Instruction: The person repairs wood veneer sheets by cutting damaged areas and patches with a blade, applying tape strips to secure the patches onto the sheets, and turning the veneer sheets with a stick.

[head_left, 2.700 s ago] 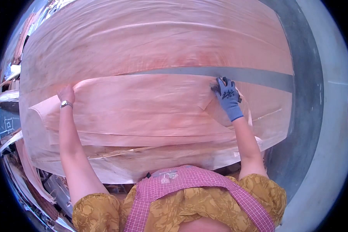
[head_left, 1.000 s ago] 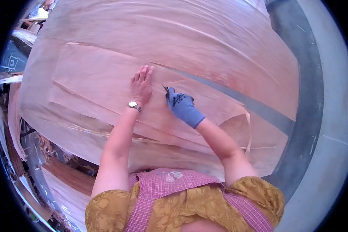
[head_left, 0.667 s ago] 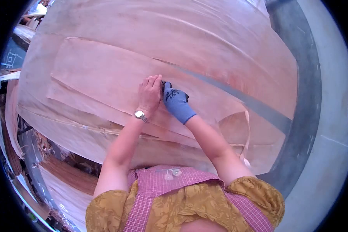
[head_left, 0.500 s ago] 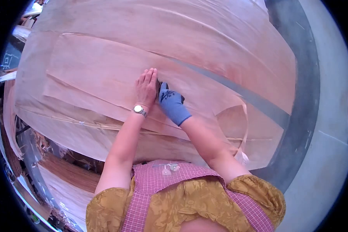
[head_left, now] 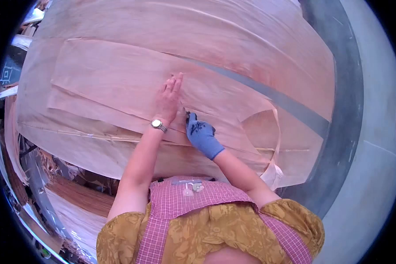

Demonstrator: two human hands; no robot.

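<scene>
Pale pink-brown veneer sheets lie spread in front of me, with a narrower sheet [head_left: 114, 66] on top of a larger one [head_left: 251, 31]. My bare left hand [head_left: 168, 99], with a watch on the wrist, rests flat on the narrower sheet, its fingers stretched out and pointing away. Just to its right, my gloved right hand [head_left: 201, 133] is closed around a small dark blade [head_left: 186, 111], whose thin tip points toward my left hand. A thin line runs in the sheet beside the tip. Much of the tool is hidden by the blue glove.
A curled strip [head_left: 276, 132] lies at the narrower sheet's right end. Between the sheets shows a grey band [head_left: 251, 90]. Stacked veneer bundles and scraps [head_left: 81, 193] sit at the lower left, near a dark panel with chalk marks [head_left: 6, 72]. Grey floor [head_left: 378, 176] is on the right.
My hands came from the sheet's two ends to its middle. Most recently my right hand drew the blade back toward my body, while my left hand stayed pressed on the sheet.
</scene>
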